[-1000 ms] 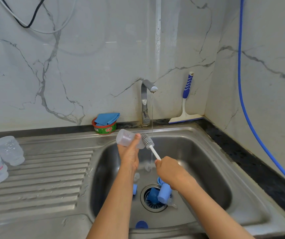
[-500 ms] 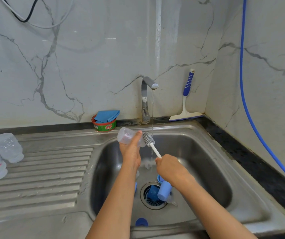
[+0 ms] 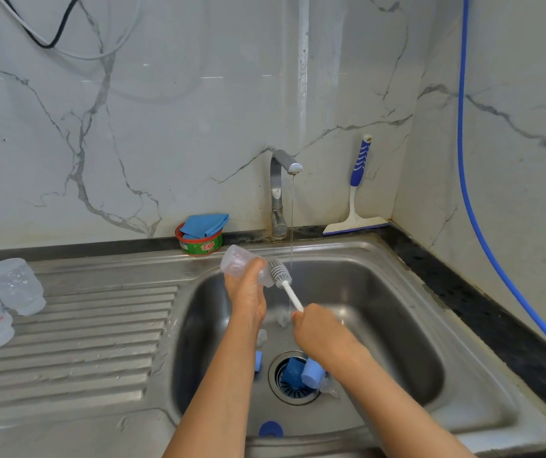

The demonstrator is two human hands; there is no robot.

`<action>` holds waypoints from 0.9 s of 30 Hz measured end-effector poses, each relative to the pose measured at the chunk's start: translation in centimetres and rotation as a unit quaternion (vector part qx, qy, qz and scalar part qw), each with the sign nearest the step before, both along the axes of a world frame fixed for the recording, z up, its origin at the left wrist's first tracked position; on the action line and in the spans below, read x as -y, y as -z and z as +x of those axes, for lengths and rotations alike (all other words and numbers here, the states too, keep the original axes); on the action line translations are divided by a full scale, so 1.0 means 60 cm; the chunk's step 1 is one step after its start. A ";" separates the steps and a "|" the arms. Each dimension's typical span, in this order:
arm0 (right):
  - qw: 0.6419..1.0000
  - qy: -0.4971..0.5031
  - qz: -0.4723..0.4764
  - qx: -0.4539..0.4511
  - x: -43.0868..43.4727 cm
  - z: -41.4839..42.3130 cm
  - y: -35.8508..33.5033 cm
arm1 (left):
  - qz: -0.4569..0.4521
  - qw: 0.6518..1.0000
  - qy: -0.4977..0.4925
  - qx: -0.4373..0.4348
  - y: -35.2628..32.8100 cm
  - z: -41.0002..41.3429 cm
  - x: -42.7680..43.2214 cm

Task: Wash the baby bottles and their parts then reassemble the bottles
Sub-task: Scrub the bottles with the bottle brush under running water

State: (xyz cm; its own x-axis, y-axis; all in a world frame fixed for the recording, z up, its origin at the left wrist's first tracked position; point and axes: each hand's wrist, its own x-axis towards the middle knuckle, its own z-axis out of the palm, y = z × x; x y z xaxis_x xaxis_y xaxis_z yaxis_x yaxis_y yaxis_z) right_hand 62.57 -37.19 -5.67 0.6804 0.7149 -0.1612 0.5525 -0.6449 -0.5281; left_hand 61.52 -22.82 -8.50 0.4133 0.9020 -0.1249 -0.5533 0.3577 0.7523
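Note:
Over the steel sink (image 3: 397,328), my left hand (image 3: 247,299) grips a clear baby bottle (image 3: 237,263) lying on its side, mouth toward the right. My right hand (image 3: 314,328) holds the white handle of a bottle brush (image 3: 280,274), whose grey bristle head sits at the bottle's mouth. A thin stream runs from the tap (image 3: 281,193) just right of the brush. Blue bottle parts (image 3: 304,373) lie on the drain, with a blue cap (image 3: 270,428) at the sink's near wall. Two clear bottles (image 3: 13,285) stand upside down on the drainboard at the left.
A red and green soap tub (image 3: 200,246) with a blue cloth on top stands behind the sink. A blue-handled squeegee (image 3: 356,206) leans in the back right corner. A blue hose (image 3: 473,200) hangs down the right wall. The ribbed drainboard (image 3: 83,342) stretches left.
Both hands stay over the sink with bottle and brush; the brush head has slid only slightly at the bottle's mouth. The view has shifted a little.

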 end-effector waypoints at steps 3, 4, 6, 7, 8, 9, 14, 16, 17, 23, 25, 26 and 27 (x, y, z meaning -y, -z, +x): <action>1.000 0.003 -0.008 -0.013 -0.006 -0.006 0.004 | -0.040 0.998 -0.033 0.035 0.000 -0.002 -0.001; 1.000 0.007 -0.006 -0.019 -0.006 -0.004 0.003 | -0.051 0.998 -0.029 0.040 -0.001 -0.002 0.003; 0.999 0.025 0.010 -0.022 -0.004 0.002 -0.001 | -0.050 0.998 -0.002 0.030 -0.002 -0.004 0.011; 0.999 0.038 0.020 -0.026 -0.004 0.005 -0.004 | -0.035 0.999 0.013 0.018 -0.003 -0.005 0.013; 0.998 0.050 0.022 -0.033 -0.001 0.006 -0.008 | -0.018 0.999 0.026 0.008 -0.004 -0.006 0.014; 0.998 0.053 0.019 -0.038 0.002 0.006 -0.013 | -0.001 0.999 0.036 0.002 -0.006 -0.008 0.014; 0.998 0.046 0.025 -0.042 0.008 0.003 -0.029 | 0.063 0.994 0.087 -0.007 -0.010 -0.018 0.014; 0.999 0.028 0.026 -0.030 0.010 0.005 -0.030 | 0.070 0.992 0.102 0.018 -0.012 -0.018 0.010; 0.999 0.032 0.032 -0.029 0.010 0.003 -0.031 | 0.063 0.992 0.104 0.034 -0.013 -0.017 0.009; 0.999 0.021 0.029 -0.022 0.008 -0.013 -0.020 | -0.015 0.996 0.077 0.039 -0.005 -0.009 0.002; 1.000 0.010 0.007 -0.019 0.006 -0.017 -0.018 | -0.029 0.998 0.054 0.021 0.001 -0.008 -0.001; 1.000 0.004 -0.003 -0.017 0.004 -0.016 -0.017 | -0.038 0.998 0.045 0.012 0.004 -0.009 -0.002; 1.000 0.002 -0.007 -0.021 0.003 -0.015 -0.015 | -0.045 0.998 0.039 0.002 0.006 -0.009 -0.002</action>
